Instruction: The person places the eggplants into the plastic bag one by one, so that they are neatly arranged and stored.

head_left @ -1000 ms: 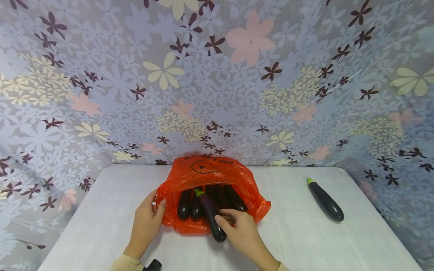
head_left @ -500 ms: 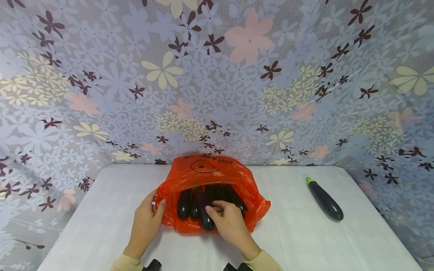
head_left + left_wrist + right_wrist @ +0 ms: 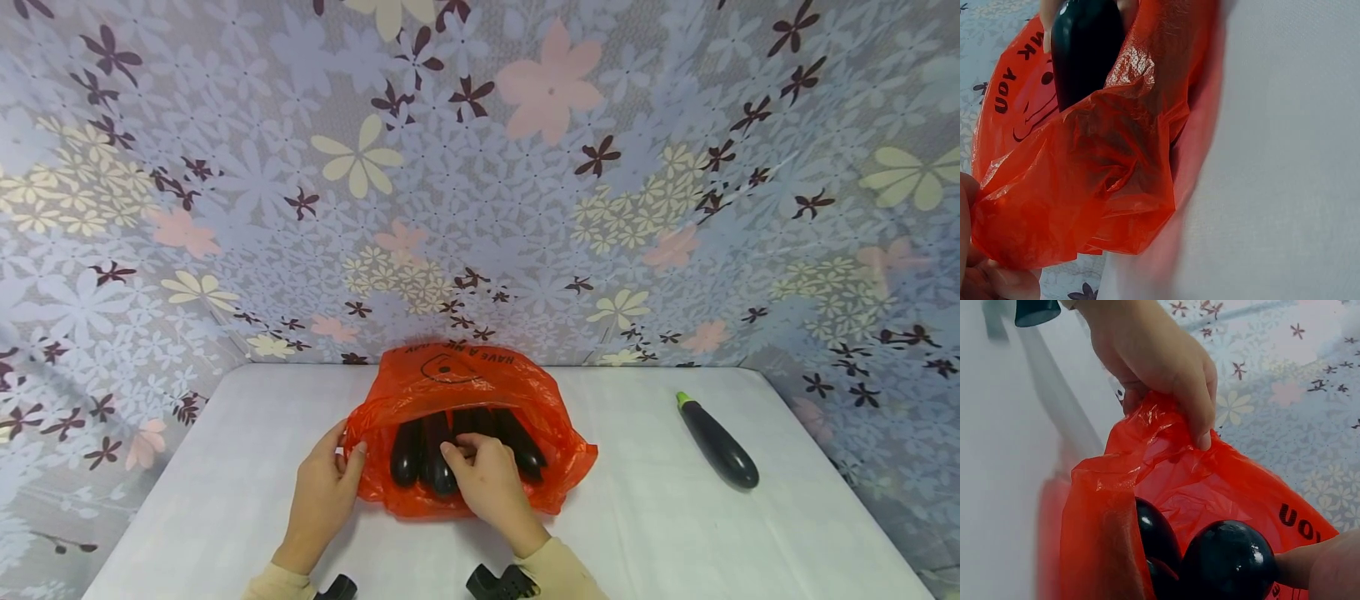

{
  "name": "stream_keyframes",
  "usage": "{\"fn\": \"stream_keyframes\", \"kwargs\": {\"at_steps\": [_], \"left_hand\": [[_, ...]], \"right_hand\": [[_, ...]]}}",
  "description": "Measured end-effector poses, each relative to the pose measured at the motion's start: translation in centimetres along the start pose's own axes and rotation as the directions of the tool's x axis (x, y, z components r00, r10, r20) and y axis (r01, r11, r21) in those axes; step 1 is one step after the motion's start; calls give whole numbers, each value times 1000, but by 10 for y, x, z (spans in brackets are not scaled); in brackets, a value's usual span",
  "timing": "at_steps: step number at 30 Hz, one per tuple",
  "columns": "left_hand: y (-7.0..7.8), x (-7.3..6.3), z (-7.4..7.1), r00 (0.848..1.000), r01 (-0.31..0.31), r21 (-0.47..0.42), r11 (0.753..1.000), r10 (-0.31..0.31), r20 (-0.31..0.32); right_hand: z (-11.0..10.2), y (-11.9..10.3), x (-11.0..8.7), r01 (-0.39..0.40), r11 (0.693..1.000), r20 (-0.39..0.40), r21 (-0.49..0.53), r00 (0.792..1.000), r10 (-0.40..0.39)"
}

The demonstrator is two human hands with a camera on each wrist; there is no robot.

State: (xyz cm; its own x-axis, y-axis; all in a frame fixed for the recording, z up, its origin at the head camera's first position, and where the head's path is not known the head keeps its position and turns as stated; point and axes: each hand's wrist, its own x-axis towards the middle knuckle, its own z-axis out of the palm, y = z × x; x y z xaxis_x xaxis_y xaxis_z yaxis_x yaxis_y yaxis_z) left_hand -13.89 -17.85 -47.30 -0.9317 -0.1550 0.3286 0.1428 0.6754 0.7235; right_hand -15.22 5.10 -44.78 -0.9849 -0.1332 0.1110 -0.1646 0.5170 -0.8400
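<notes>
My left hand (image 3: 325,483) pinches the left edge of the mouth of a thin red plastic bag (image 3: 465,367), lifting that side up. In the right wrist view the left thumb and fingers press on the bunched film. Several dark, glossy eggplants lie inside the bag, one of them at the left (image 3: 406,454). My right hand (image 3: 487,483) reaches into the mouth and grips an eggplant (image 3: 1229,559), whose rounded end faces me; its stem end is hidden under the bag's top layer.
A single eggplant (image 3: 718,442) with a green stem lies at the right on the white-covered table (image 3: 637,533). Behind the table rises a flower-patterned backdrop (image 3: 480,208). Black devices sit on both wrists, including the right wrist device (image 3: 502,582).
My right hand has moved left and deeper into the bag, pushing the eggplant in, so its rounded end now lies inside the mouth. The left hand stays on the edge.
</notes>
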Motion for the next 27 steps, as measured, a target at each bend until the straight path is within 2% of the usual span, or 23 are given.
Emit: {"fn": "stream_keyframes", "kwargs": {"at_steps": [5,16,27], "left_hand": [[0,0,0,1000,-4,2,1000,4,0],[0,0,0,1000,-13,-4,1000,13,-12],[-2,0,0,999,-25,1,1000,26,-27]], "right_hand": [[6,-4,4,4,1000,-22,-23,1000,-5],[13,-12,12,-79,993,-12,-89,997,79],[20,-15,18,-51,995,-25,-90,998,49]]}}
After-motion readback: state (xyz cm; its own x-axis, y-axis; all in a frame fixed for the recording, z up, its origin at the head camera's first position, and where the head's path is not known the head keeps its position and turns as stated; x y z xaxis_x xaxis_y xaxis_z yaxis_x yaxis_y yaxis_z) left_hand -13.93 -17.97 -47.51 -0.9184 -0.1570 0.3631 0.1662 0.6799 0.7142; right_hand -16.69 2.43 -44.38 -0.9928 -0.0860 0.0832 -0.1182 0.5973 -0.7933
